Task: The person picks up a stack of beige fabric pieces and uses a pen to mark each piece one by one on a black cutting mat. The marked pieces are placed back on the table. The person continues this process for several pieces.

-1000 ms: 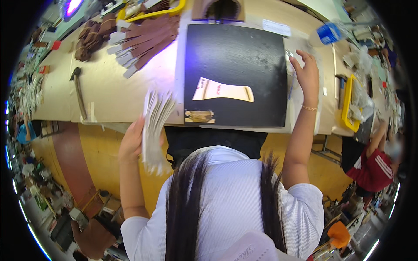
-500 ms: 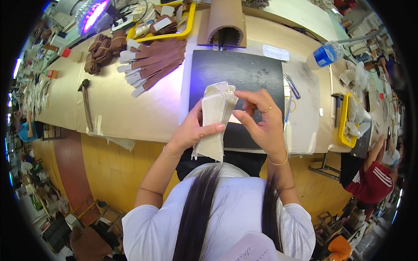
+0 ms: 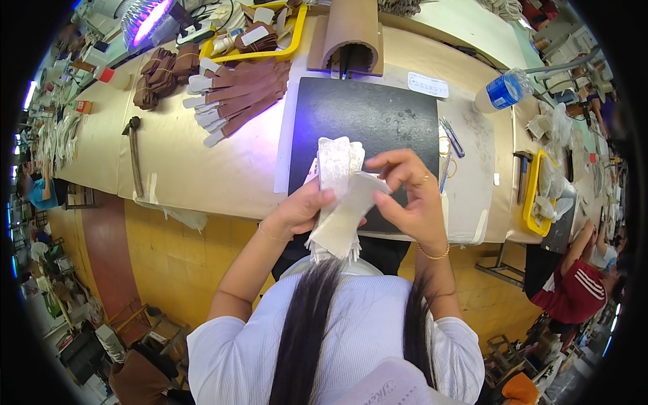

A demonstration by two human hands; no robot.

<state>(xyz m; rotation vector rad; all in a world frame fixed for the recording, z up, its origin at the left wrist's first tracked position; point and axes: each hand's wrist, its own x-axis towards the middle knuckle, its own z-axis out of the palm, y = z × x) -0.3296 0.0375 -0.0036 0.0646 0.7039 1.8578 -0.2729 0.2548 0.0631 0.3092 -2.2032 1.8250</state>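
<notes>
Held above the surface's near edge: a bundle of pale pieces, left hand clamped round its middle, right hand pinching one piece's top. Likely to fan out and spill if the left grip slackens. Beyond, black mat; scissors at its right edge, easily knocked. Farther left, brown pieces, hammer.
</notes>
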